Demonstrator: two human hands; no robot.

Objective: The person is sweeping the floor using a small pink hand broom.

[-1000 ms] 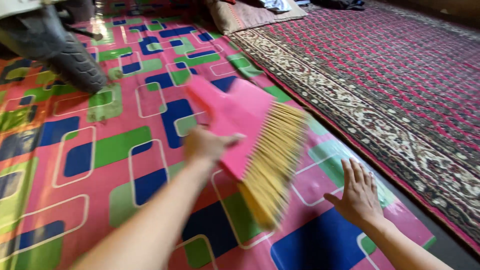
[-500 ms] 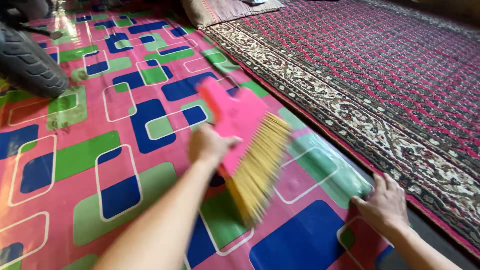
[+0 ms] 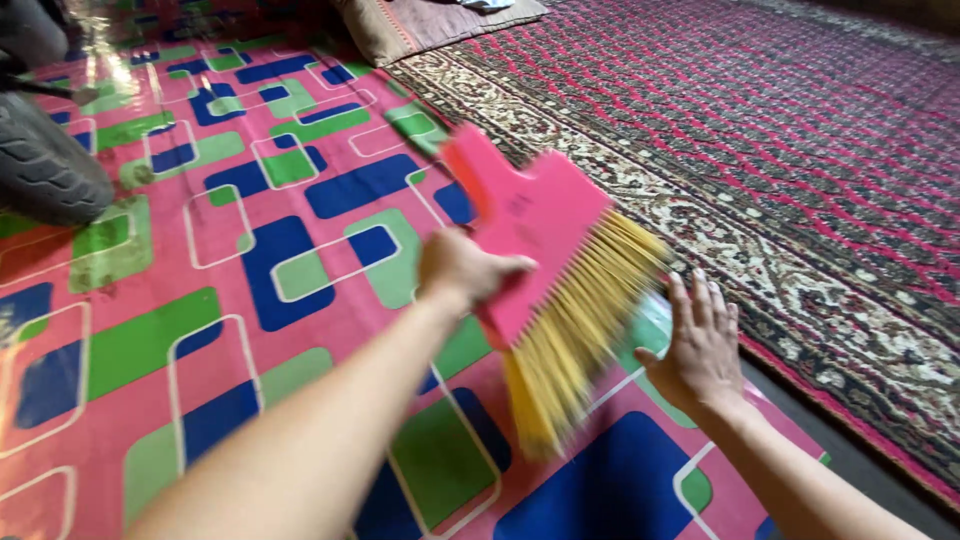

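Pink brush in L hand

Lit evenly by soft daylight, brightest at upper left, with white glare on the glossy pink, blue and green vinyl floor mat. Blurred by motion across the pink hand broom with yellow bristles. Dimmed toward far corners.

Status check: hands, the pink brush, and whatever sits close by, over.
Left hand gripping pink hand broom, yellow bristles angled down over the patterned floor mat. Right hand flat on mat edge, fingers spread. Red carpet alongside; tyre far left.
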